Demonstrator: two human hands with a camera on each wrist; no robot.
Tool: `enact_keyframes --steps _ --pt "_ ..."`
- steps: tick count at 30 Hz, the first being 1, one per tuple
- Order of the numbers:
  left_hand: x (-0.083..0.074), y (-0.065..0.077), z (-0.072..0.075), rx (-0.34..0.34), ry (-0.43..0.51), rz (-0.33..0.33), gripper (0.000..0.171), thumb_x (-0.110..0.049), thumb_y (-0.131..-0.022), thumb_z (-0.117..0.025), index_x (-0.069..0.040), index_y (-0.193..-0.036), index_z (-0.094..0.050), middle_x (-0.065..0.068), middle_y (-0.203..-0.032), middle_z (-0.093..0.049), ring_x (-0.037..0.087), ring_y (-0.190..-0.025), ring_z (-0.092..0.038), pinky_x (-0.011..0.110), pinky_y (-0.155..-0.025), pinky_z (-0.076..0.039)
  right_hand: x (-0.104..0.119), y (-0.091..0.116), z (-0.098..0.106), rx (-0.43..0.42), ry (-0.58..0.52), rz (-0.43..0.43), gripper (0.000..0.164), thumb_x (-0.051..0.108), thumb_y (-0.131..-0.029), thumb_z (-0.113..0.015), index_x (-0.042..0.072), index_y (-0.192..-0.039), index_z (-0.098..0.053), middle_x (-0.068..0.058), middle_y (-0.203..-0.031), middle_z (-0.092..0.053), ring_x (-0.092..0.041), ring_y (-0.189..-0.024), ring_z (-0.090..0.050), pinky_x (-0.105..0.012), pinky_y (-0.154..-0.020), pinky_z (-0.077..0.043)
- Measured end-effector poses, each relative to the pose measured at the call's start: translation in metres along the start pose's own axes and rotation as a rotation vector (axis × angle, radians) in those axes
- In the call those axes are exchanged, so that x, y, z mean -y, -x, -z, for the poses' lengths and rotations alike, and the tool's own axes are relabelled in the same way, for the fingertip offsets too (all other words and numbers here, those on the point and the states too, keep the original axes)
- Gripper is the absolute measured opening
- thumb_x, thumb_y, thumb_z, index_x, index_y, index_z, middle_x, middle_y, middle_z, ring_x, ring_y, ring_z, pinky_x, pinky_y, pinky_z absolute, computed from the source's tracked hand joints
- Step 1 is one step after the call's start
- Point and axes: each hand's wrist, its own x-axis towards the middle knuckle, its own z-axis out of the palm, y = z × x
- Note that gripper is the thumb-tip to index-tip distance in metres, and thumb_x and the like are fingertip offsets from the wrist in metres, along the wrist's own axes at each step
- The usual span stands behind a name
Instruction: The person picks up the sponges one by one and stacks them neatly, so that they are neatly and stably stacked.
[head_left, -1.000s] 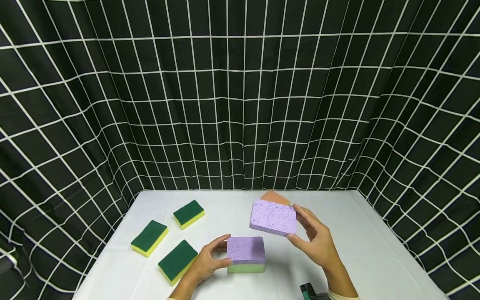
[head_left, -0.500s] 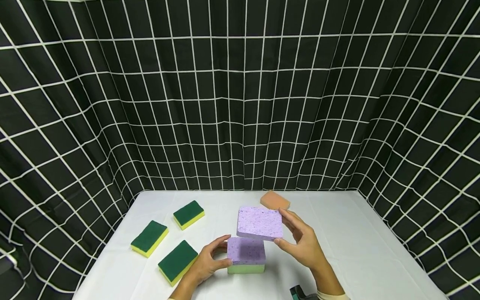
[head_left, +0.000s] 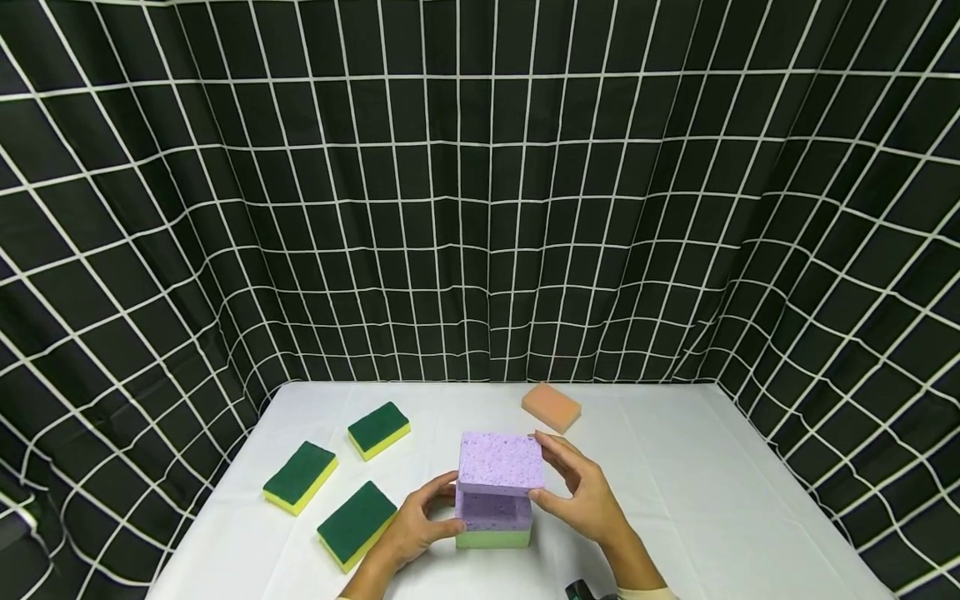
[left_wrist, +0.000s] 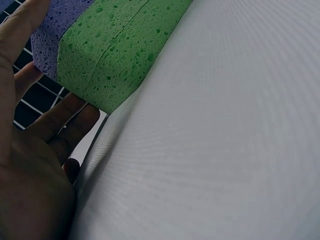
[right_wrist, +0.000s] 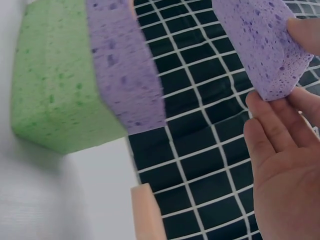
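A purple sponge [head_left: 501, 460] is in my right hand [head_left: 581, 492], pinched at its right end between thumb and fingers. It hovers just above a stack, with a gap showing in the right wrist view. The stack has a second purple sponge [right_wrist: 125, 65] on top of green sponge [right_wrist: 55, 75]; a thin line runs along the green part [left_wrist: 120, 45] in the left wrist view. My left hand [head_left: 416, 525] holds the stack's left end, thumb at the near corner of the lower purple sponge and fingers at the far side.
To the left lie three green-and-yellow scouring sponges: a near one [head_left: 356, 521], a left one [head_left: 300, 475] and a far one [head_left: 378, 427]. An orange sponge [head_left: 551, 404] rests at the back of the white-covered table [head_left: 697, 500]. Black gridded curtain [head_left: 487, 208] surrounds the table.
My right hand has carried its purple sponge leftward and nearer, from right of the stack to directly over it. My left hand has stayed at the stack.
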Motion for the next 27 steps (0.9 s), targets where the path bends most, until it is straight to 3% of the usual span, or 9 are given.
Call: enact_keyframes --steps 9,16,27 --pt "0.001 -0.001 0.001 -0.007 0.003 0.045 0.069 -0.004 -0.082 -0.075 -0.003 -0.143 -0.043 0.02 -0.123 -0.056 0.038 -0.114 -0.052 0.05 -0.102 -0.034 -0.012 0.005 -0.004 0.01 -0.001 -0.027 0.071 -0.014 -0.076 -0.073 -0.014 -0.138 -0.039 -0.03 -0.133 -0.045 -0.028 -0.124 -0.048 -0.033 -0.104 -0.033" --pt "0.002 0.0 0.0 -0.012 -0.018 0.044 0.069 -0.006 -0.082 -0.076 -0.003 -0.143 -0.043 0.019 -0.123 -0.056 0.037 -0.114 -0.052 0.05 -0.102 -0.034 -0.019 0.014 -0.007 0.019 -0.008 -0.082 0.071 -0.011 -0.076 -0.074 -0.012 -0.139 -0.04 -0.031 -0.133 -0.045 -0.027 -0.124 -0.048 -0.031 -0.104 -0.033" --pt "0.005 -0.001 0.001 -0.016 -0.016 0.04 0.068 -0.007 -0.082 -0.077 -0.005 -0.142 -0.044 0.017 -0.123 -0.057 0.035 -0.113 -0.052 0.046 -0.102 -0.036 -0.027 0.022 -0.012 0.041 -0.021 -0.103 0.07 -0.011 -0.078 -0.073 -0.007 -0.141 -0.041 -0.028 -0.133 -0.046 -0.034 -0.122 -0.049 -0.033 -0.104 -0.034"
